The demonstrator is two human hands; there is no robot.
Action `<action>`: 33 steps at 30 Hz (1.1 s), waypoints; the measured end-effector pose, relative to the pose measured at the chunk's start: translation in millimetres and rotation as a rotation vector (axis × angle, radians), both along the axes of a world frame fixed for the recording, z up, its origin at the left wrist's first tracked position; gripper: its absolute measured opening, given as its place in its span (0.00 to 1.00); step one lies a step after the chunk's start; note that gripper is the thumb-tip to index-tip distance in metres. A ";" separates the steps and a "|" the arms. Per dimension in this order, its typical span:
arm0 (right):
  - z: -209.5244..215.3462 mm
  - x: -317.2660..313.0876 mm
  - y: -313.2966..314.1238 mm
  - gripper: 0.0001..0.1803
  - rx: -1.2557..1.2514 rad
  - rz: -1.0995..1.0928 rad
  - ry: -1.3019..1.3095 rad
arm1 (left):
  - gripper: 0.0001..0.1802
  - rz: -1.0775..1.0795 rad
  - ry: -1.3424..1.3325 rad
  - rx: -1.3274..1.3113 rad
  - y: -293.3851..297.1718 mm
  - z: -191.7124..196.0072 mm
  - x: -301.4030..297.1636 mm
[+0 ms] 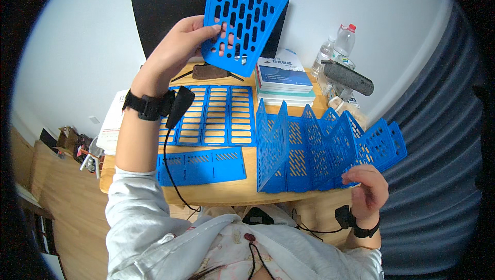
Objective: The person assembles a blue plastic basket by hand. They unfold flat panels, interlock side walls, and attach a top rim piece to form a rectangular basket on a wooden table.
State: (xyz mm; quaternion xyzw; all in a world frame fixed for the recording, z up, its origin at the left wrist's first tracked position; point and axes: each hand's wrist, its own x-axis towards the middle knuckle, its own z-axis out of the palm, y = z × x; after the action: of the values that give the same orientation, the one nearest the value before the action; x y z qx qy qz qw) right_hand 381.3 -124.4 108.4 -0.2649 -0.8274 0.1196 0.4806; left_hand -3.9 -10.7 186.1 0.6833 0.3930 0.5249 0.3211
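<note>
Arm (138,143) raised, the left hand (193,37) pinched a slotted blue plastic panel (241,16) at upper center, while the right hand (368,190), curled at lower right, hung beside a blue divider rack (329,159), its grip unclear.

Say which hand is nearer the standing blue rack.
Right. The right hand is by the front edge of the standing blue rack; the left hand is raised, away to its left.

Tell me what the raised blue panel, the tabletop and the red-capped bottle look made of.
Blue panel: probably plastic, smooth with a slight sheen; thin, with crisp slots.
Tabletop: wood or laminate, satin, judging by its honey colour.
Red-capped bottle: likely plastic, glossy and transparent.
</note>
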 end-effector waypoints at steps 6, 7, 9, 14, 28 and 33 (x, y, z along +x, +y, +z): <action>19.7 -31.9 7.5 0.21 0.220 0.036 -0.215 | 0.16 -0.122 -0.138 0.048 -27.7 7.0 15.3; 21.3 -34.4 7.7 0.22 0.251 0.007 -0.223 | 0.16 -0.137 -0.153 0.062 -31.1 6.7 16.8; 23.2 -35.6 8.1 0.24 0.281 -0.072 -0.256 | 0.15 -0.220 -0.179 0.044 -40.2 4.4 16.6; 34.3 -22.6 21.2 0.33 0.401 -0.234 0.012 | 0.12 -0.346 -0.026 0.115 -48.1 4.9 6.3; 87.1 15.0 -6.0 0.27 -0.296 0.035 0.313 | 0.14 -0.441 0.408 0.324 -53.9 12.0 25.7; 80.0 13.3 -35.6 0.22 -0.330 -0.122 0.290 | 0.17 -0.439 0.458 0.488 -54.8 17.7 42.7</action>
State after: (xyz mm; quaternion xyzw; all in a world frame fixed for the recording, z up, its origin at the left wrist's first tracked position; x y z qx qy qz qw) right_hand 394.6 -160.0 188.4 -0.3696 -0.7012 0.2607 0.5511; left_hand 38.7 -65.4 203.8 0.9067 0.1629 0.3557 0.1577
